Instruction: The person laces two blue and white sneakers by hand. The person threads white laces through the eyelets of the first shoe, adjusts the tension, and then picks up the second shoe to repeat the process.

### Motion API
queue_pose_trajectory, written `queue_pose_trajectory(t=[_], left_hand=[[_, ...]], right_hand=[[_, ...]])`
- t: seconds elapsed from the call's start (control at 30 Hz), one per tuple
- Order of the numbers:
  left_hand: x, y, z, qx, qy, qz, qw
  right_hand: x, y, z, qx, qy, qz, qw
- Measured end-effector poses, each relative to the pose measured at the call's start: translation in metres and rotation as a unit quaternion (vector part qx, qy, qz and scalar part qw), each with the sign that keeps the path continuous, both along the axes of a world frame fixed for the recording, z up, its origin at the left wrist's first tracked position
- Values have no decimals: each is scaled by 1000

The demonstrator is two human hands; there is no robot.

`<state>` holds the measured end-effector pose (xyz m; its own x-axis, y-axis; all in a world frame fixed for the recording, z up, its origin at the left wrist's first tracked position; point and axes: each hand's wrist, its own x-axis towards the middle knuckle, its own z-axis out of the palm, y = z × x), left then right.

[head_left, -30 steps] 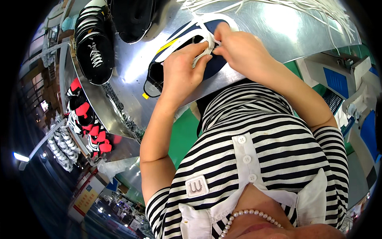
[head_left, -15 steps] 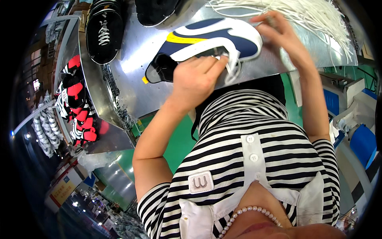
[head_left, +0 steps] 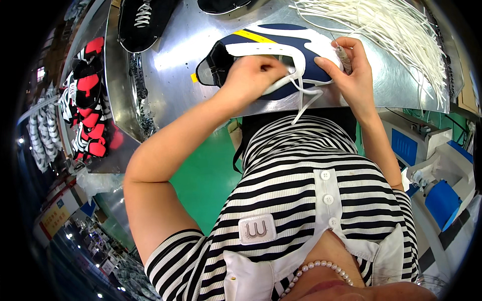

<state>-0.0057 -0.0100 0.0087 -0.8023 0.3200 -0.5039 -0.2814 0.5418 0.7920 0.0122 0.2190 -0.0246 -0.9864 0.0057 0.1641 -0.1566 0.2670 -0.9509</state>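
A navy and white shoe upper (head_left: pixel 314 50) with a yellow stripe lies on its side on the metal table, its toe to the right. My left hand (head_left: pixel 253 75) reaches into the throat opening with its fingers closed. What those fingertips pinch is hidden. Beside them, a white shoelace (head_left: pixel 309 93) comes out near the eyelets, its loose ends hanging over the table's near edge. Near the toe, my right hand (head_left: pixel 354 67) grips an awl-like tool (head_left: pixel 343 57) with a wrapped handle; its thin shaft points up and away from me. The right thumb rests by the toe.
A heap of white laces (head_left: pixel 386 45) spreads across the far right of the metal table (head_left: pixel 175 75). Black shoes (head_left: pixel 143 25) stand at the far left. Red, black and white shoe uppers (head_left: pixel 90 100) are piled left of the table; a blue and white machine (head_left: pixel 442 200) is at right.
My right hand has come down and slowed beside the toe, the tool now plain to see. The left fingers have moved deeper into the opening. The lace ends hang lower, and the view has shifted.
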Motion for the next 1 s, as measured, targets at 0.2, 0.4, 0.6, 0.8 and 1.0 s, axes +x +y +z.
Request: queue_pose_trajectory(t=[0.2, 0.4, 0.6, 0.8, 1.0], left_hand=[[21, -6, 0, -13, 139, 37, 990], [16, 3, 2, 6, 87, 85, 993], [6, 1, -2, 74, 54, 21, 996], [8, 1, -2, 48, 61, 43, 996], [2, -35, 32, -123, 484, 0, 867]], right_hand=[[6, 3, 7, -72, -98, 7, 993], [2, 1, 11, -61, -82, 29, 994], [4, 12, 9, -64, -131, 66, 987], [5, 13, 8, -34, -129, 62, 989], [-1, 37, 9, -45, -89, 73, 992]])
